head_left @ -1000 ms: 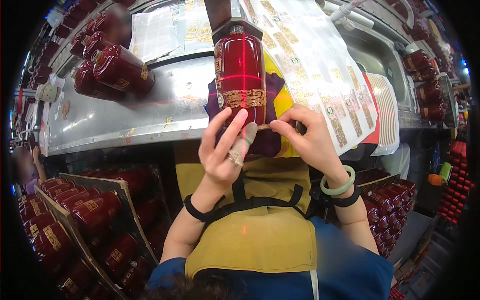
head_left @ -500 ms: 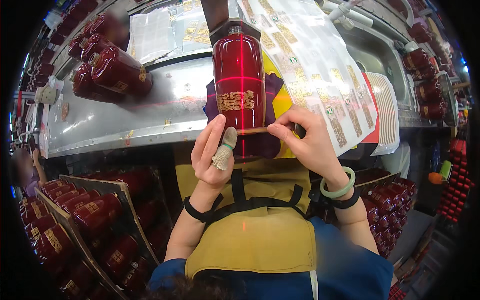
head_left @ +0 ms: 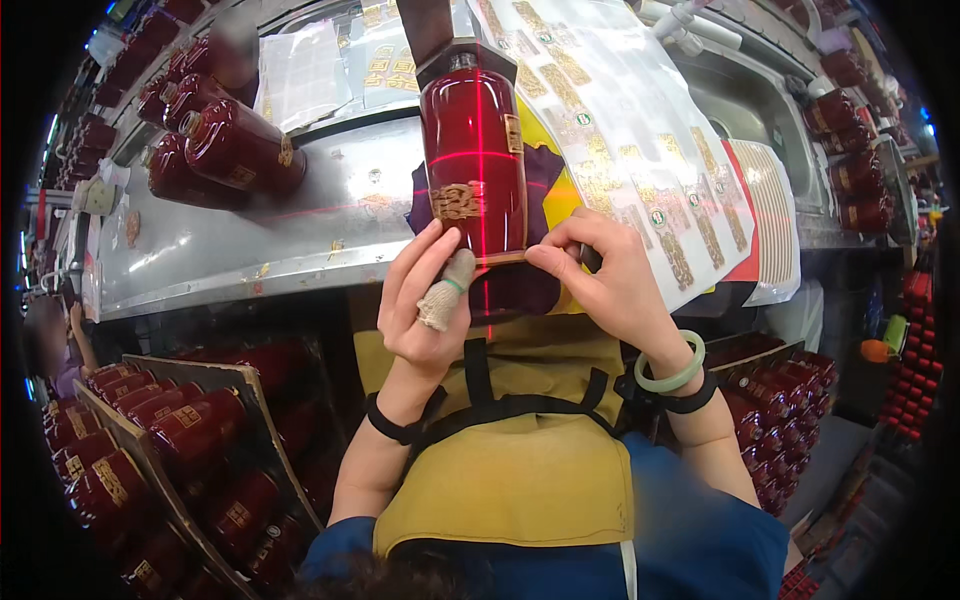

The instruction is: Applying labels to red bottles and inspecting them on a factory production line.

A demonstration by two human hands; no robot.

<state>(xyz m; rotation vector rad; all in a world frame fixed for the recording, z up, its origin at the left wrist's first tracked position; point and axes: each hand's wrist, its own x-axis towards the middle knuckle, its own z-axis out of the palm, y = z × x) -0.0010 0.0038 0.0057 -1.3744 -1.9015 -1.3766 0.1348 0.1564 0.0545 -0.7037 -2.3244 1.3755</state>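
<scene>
A glossy dark red bottle [head_left: 472,140] lies on a purple cloth, its neck pointing away from me and its base toward me. Red laser lines cross on its surface. A gold ornamental decal [head_left: 458,201] sits low on its left side, and a small gold label [head_left: 514,134] shows at its right edge. Along the base runs a thin gold-brown band [head_left: 503,259]. My left hand [head_left: 420,300] holds the base's left corner, a knitted cover on one digit. At the right corner, my right hand [head_left: 605,270] grips the base between thumb and curled fingers.
A dark metal stop [head_left: 440,35] stands against the neck end. White sheets of gold decals [head_left: 640,160] spread to the right, before a sink [head_left: 750,105]. More red bottles lie on the metal bench [head_left: 245,150] at left and in racks [head_left: 190,420] below.
The bottle has rolled to the left: its decal has shifted toward the left side and the small label has come into sight at the right. Both hands stay at the base.
</scene>
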